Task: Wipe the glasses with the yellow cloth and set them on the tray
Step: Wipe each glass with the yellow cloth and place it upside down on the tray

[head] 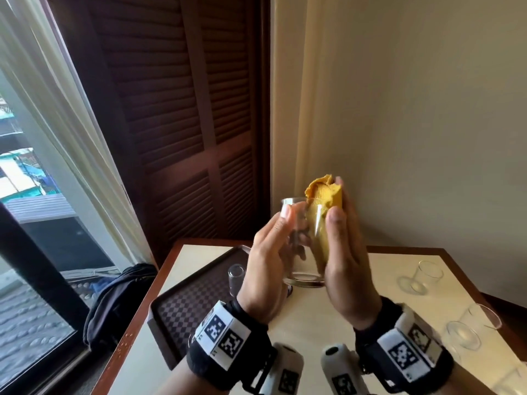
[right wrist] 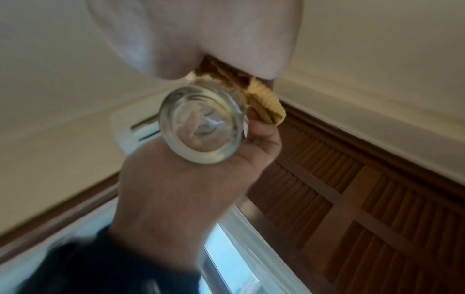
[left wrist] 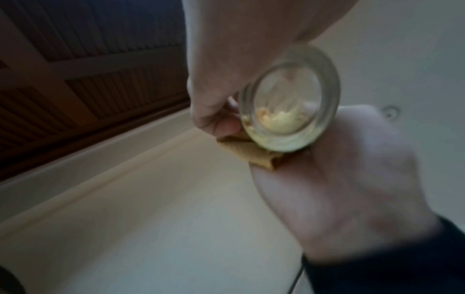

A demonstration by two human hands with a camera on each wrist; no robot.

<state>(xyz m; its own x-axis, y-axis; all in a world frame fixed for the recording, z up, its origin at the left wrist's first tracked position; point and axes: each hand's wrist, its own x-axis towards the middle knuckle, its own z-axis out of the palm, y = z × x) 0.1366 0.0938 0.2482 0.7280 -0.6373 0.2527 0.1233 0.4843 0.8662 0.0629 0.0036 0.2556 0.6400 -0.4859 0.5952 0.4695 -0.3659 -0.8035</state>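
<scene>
The table point(head: 356, 309) carries a brown tray point(head: 182, 303) (one small glass point(head: 236, 276) stands on it). Above the table, the left hand point(head: 268, 263) grips a raised glass point(head: 299, 243), while the right hand point(head: 342, 260) clasps the yellow cloth point(head: 325, 201) against its side.

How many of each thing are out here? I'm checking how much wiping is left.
Glasses: 4, namely the held glass, the tray glass, the far table glass and the near table glass
Yellow cloth: 1
Tray: 1
Total: 6
</scene>
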